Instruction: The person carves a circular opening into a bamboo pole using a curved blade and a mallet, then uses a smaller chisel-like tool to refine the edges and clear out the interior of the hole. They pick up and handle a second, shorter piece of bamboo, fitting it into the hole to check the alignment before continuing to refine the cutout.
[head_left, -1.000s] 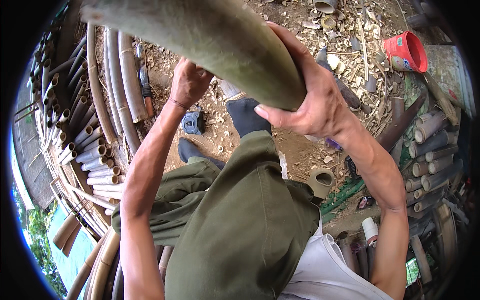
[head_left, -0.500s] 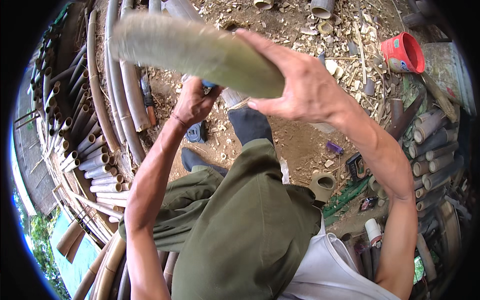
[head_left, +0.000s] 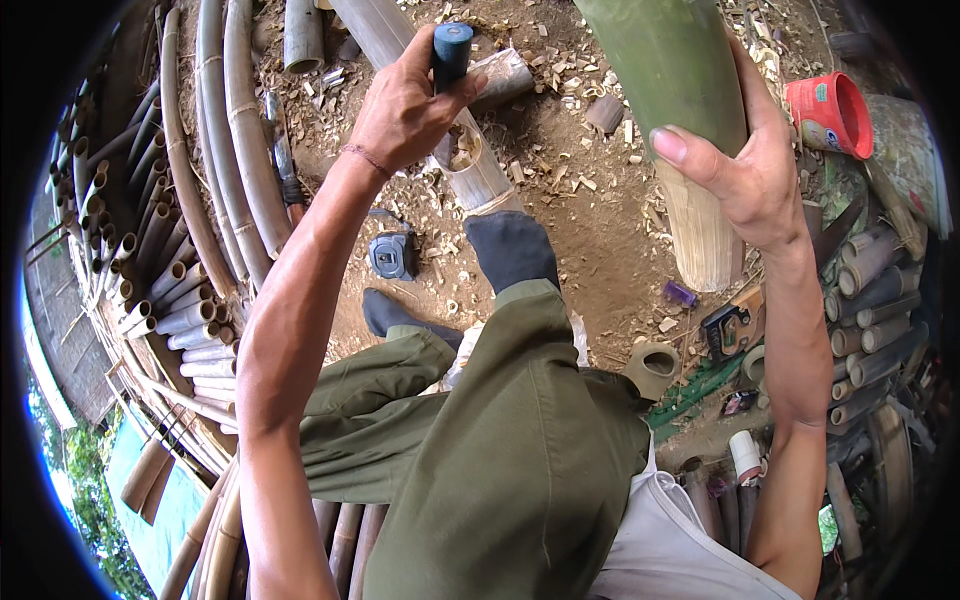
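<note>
My left hand is closed around the dark handle of a chisel with a blue butt end. Its blade is mostly hidden below my fist, above an opening cut in a pale bamboo pole on the ground. My right hand grips a thick green bamboo piece, whose lower end is shaved pale and whose upper end runs out of view. This piece hangs to the right of the pole, apart from the chisel. My foot in a dark sock is against the pole's near end.
A tape measure lies left of my foot. Bamboo poles are stacked at the left and right. A red bucket stands at far right. Near my knee are a bamboo tube and a saw handle. Chips litter the soil.
The green bamboo piece has swung right with my right hand, from above my left hand to beside the pole. My left hand has risen slightly with the chisel, its handle now plainly visible.
</note>
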